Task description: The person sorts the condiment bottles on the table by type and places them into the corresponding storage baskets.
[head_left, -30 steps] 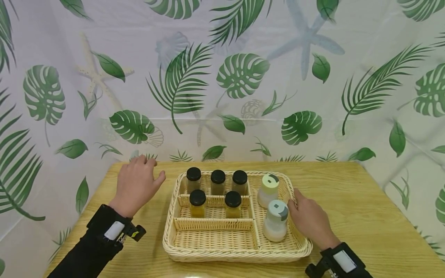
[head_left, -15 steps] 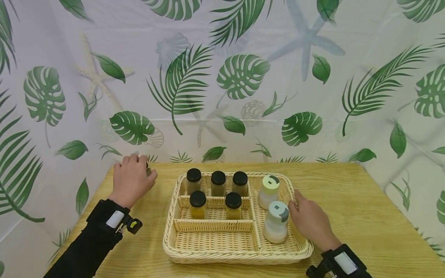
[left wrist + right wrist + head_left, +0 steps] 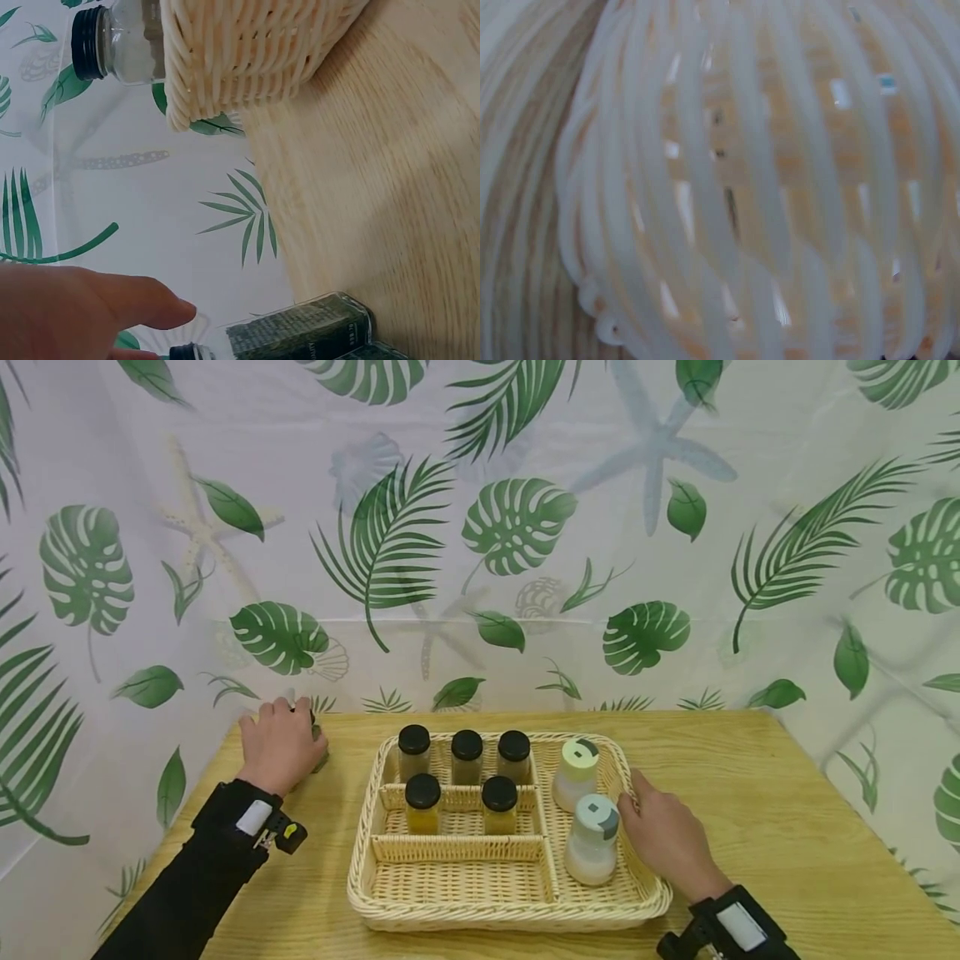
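Observation:
My left hand reaches over a small glass bottle at the table's back left corner. The bottle has a black cap and dark green contents; in the head view my hand hides most of it. In the left wrist view my thumb is straight, just above the bottle's neck. My right hand grips the right rim of a wicker basket, thumb over the edge. Several black-lidded spice jars stand in its left compartments. Its right compartment holds a yellow-lidded shaker and a grey-lidded shaker.
The basket stands on a wooden table, and its front left compartment shows bare wicker. A leaf-printed cloth hangs along the table's back edge. Part of a second dark label shows beside the bottle in the left wrist view.
My left hand has moved left and come down over the bottle, part of which now shows beyond my fingers. My right hand stays on the basket rim, and the basket has not moved.

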`<state>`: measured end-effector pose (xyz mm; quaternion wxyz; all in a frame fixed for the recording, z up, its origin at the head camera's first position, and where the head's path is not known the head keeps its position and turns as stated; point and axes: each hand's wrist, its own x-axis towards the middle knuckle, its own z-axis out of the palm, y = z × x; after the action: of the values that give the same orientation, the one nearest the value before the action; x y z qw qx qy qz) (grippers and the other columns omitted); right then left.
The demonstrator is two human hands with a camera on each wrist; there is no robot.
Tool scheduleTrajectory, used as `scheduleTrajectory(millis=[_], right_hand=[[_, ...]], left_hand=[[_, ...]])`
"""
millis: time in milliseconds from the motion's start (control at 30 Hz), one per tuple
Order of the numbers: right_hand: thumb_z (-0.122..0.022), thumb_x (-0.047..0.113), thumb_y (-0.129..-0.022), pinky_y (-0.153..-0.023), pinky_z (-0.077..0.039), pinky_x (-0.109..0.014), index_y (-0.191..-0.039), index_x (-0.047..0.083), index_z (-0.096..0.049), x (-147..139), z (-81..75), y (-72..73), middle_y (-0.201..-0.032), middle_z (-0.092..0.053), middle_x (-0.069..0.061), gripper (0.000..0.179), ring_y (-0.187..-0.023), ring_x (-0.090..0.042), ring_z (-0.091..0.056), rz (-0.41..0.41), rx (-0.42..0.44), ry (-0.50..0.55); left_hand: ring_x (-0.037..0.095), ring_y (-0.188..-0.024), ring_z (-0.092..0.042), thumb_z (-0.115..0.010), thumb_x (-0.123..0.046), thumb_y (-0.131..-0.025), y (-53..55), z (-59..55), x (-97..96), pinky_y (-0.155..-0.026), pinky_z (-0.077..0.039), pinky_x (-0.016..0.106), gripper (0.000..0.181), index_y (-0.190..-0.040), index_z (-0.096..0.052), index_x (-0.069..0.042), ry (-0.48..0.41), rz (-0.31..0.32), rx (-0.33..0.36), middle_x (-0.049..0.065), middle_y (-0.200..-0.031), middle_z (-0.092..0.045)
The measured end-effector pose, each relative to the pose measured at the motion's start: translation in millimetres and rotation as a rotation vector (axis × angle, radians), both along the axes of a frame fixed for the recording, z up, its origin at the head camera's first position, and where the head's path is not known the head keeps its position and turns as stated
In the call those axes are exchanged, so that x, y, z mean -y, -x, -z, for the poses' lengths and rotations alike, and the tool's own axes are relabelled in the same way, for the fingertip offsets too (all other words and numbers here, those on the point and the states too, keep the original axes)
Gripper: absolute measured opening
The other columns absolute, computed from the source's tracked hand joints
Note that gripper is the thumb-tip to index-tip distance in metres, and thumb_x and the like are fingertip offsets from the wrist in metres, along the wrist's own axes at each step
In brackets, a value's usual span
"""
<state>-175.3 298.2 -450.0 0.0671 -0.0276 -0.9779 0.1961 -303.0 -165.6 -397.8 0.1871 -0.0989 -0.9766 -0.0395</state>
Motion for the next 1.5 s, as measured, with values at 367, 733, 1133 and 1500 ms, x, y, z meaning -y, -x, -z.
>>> scheduleTrajectory(millis=[367, 733, 1133, 1500], right_hand=[[-0.037, 0.026, -0.101, -0.033, -0.029, -0.028, -0.142, -0.009, -0.034, -0.3, -1.3, 0.8, -0.048, -0.040, 0.000, 0.055, -0.036, -0.013, -0.036, 0.009, 0.003, -0.005], [-0.038, 0.027, -0.100, -0.032, -0.028, -0.028, -0.143, -0.008, -0.034, 1.0, -1.5, 0.0, -0.046, -0.040, 0.000, 0.055, -0.034, -0.013, -0.036, 0.012, 0.009, 0.004], [-0.038, 0.026, -0.100, -0.032, -0.029, -0.028, -0.142, -0.008, -0.035, 1.1, -1.6, 0.0, -0.046, -0.040, 0.000, 0.055, -0.034, -0.012, -0.036, 0.011, 0.004, 0.007], [-0.039, 0.025, -0.100, -0.033, -0.030, -0.028, -0.141, -0.010, -0.035, 1.1, -2.5, -0.4, -0.048, -0.041, -0.001, 0.054, -0.035, -0.012, -0.037, 0.007, -0.003, -0.001]], left_hand=[[0.043, -0.075, -0.054, -0.068, -0.015, -0.079, 10.7, 9.7, 5.1, -0.064, -0.044, 0.060, 0.028, -0.089, -0.062, 0.011, -0.013, 0.026, -0.061, 0.027, -0.079, -0.059], [0.042, -0.065, -0.056, -0.068, -0.002, -0.076, 18.4, 15.9, 8.8, -0.055, -0.047, 0.055, 0.016, -0.080, -0.057, 0.009, -0.096, 0.089, -0.123, 0.026, -0.072, -0.059], [0.040, -0.064, -0.054, -0.066, 0.005, -0.074, 18.3, 16.7, 6.9, -0.055, -0.047, 0.051, 0.013, -0.077, -0.055, 0.011, -0.173, 0.116, -0.128, 0.026, -0.069, -0.056], [0.035, -0.066, -0.051, -0.069, -0.002, -0.075, 18.8, 19.3, 3.5, -0.057, -0.045, 0.048, 0.019, -0.084, -0.057, 0.011, -0.194, 0.103, -0.116, 0.023, -0.072, -0.057]])
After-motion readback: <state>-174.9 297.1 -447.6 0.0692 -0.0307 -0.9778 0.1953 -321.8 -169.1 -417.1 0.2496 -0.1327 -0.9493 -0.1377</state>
